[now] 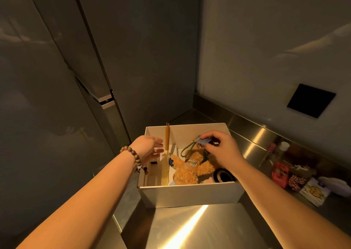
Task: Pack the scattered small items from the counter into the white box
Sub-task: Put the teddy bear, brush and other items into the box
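The white box (190, 193) stands on the steel counter, open at the top. Inside lie a tan plush bear (191, 169) with a green strap, a long yellow comb (165, 165) leaning against the far wall, a black tape roll (224, 175) and a small white item (156, 156). My right hand (220, 147) hovers over the box, fingers pinched on a small blue-grey tag (202, 140) at the end of the bear's strap. My left hand (147, 146), with a bead bracelet on the wrist, reaches over the box's left side with fingers spread and holds nothing.
Several small items lie on the counter to the right: a red packet (280, 173), a checked cloth piece (296, 181), a printed pouch (314, 191), small bottles (283, 148). A tall grey fridge door fills the left. A black square plate (311, 100) sits on the wall.
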